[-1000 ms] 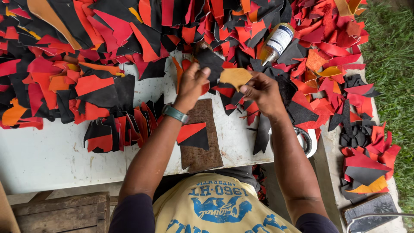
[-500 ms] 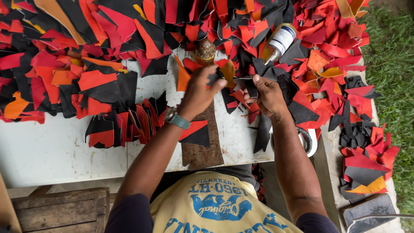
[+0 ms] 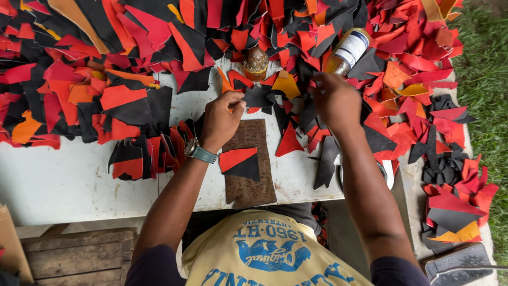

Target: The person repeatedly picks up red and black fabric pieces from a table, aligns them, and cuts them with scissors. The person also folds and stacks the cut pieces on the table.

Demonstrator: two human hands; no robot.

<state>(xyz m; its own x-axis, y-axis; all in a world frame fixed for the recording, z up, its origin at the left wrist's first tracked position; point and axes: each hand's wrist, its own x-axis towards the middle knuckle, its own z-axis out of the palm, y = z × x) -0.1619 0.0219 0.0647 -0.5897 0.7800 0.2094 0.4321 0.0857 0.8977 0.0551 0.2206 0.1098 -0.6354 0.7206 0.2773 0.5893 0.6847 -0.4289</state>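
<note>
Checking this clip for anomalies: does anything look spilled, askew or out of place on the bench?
A bottle with a white label lies tipped on its side, half buried among red and black cut pieces. Nothing looks spilled.

Right hand (image 3: pixel 336 100) fingertips behind scraps (image 3: pixel 312 114)

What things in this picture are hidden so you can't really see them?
All in the head view:
- Right hand: fingertips are buried among the scraps, so what they grip is unclear.
- Left hand: pinches a black piece, whose far edge merges with other scraps.
- Bottle: its lower part is covered by scraps.
- Brown jar: only its top shows.
- Round white object: mostly behind the right forearm.
- Wooden crate: cut off by the bottom edge.
</note>
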